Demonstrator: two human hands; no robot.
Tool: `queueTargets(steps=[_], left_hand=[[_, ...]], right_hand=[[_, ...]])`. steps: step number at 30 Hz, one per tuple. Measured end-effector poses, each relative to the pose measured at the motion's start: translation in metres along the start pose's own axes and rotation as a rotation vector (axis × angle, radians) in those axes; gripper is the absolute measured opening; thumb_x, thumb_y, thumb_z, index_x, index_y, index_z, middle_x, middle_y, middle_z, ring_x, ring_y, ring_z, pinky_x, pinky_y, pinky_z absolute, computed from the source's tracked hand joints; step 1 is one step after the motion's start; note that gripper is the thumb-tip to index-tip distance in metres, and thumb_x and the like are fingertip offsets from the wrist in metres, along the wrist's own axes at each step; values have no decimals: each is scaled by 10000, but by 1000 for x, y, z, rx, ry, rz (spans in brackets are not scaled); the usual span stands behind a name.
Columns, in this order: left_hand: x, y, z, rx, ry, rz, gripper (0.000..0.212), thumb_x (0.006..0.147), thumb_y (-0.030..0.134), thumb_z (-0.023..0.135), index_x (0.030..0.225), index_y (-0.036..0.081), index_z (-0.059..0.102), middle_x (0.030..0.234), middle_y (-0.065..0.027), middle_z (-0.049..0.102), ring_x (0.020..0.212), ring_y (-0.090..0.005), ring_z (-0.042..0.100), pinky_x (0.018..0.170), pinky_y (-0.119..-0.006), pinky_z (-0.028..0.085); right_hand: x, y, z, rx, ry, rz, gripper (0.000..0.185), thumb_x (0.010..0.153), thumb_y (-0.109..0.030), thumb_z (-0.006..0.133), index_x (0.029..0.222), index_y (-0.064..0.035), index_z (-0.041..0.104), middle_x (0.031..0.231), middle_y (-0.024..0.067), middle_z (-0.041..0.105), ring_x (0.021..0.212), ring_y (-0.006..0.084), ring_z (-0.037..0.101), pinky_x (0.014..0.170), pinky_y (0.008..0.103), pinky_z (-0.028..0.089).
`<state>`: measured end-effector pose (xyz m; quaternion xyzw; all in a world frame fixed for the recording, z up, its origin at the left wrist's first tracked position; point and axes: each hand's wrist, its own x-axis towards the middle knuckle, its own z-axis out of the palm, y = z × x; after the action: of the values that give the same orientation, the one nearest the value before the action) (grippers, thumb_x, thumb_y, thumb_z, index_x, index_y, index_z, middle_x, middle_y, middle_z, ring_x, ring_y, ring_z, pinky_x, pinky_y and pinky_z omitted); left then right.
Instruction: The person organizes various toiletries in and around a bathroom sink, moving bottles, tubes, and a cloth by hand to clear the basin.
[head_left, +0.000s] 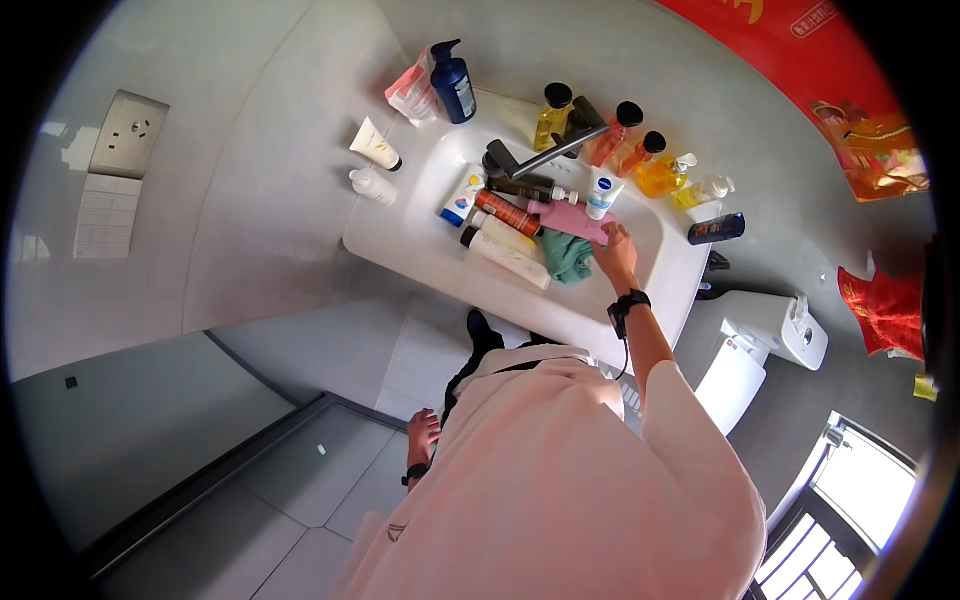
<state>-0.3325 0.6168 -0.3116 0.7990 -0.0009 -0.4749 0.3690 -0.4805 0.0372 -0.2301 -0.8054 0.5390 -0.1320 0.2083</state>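
My right hand (618, 252) reaches into the white washbasin, its fingers at the end of a pink bottle (574, 220); whether they grip it I cannot tell. A white Nivea tube (604, 193) stands just beyond the fingertips. Beside the hand lies a crumpled green cloth (568, 256). Left of these in the basin are a cream bottle with a black cap (508, 259), another pale bottle (504, 233), an orange-red bottle (507, 212), a dark pump bottle (523, 187) and a white and blue tube (463, 196). My left hand (424, 427) hangs at my side, fingers apart, holding nothing.
A black faucet (559, 150) arches over the basin (420, 259). Along the back rim stand a navy pump bottle (453, 84), a pink pouch (415, 94) and several yellow, red and orange bottles. A white tube (376, 145) stands at left, a toilet (731, 382) at right.
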Motion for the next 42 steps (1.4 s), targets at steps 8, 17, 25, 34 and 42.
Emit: queueTargets(steps=[8, 17, 25, 34, 42], left_hand=[[-31, 15, 18, -43, 67, -130, 342, 852, 355, 477, 1031, 72, 547, 943, -99, 601, 806, -207, 570, 672, -387, 482], [-63, 25, 36, -452, 204, -422, 331, 845, 334, 465, 1028, 70, 546, 940, -106, 607, 813, -214, 581, 653, -384, 490], [-74, -1, 62, -103, 207, -298, 303, 803, 378, 519, 960, 127, 579, 840, -33, 579, 738, -173, 538, 639, -380, 431], [-59, 1, 56, -105, 197, -383, 239, 794, 384, 539, 861, 156, 569, 725, 23, 516, 633, -129, 468, 580, -341, 342], [-15, 12, 13, -138, 64, -261, 310, 855, 340, 458, 999, 84, 557, 860, -59, 593, 759, -193, 559, 688, -393, 468]], right_hand=[[32, -35, 20, 52, -18, -200, 344, 689, -179, 676, 1002, -96, 560, 990, 99, 579, 901, 299, 573, 741, 383, 480], [78, -46, 49, -45, -213, -251, 421, 675, -104, 648, 1082, -109, 536, 1081, 123, 542, 970, 332, 549, 799, 405, 467], [78, -44, 56, -127, -227, -291, 294, 666, -66, 579, 944, -87, 485, 962, 132, 571, 871, 375, 566, 715, 467, 465], [46, -68, 13, 13, -175, -540, 190, 621, -161, 642, 777, -89, 561, 738, 99, 593, 796, 289, 535, 739, 404, 431], [21, -124, -60, 71, 29, -636, 127, 635, -135, 625, 751, -93, 593, 708, 74, 596, 810, 255, 530, 740, 383, 393]])
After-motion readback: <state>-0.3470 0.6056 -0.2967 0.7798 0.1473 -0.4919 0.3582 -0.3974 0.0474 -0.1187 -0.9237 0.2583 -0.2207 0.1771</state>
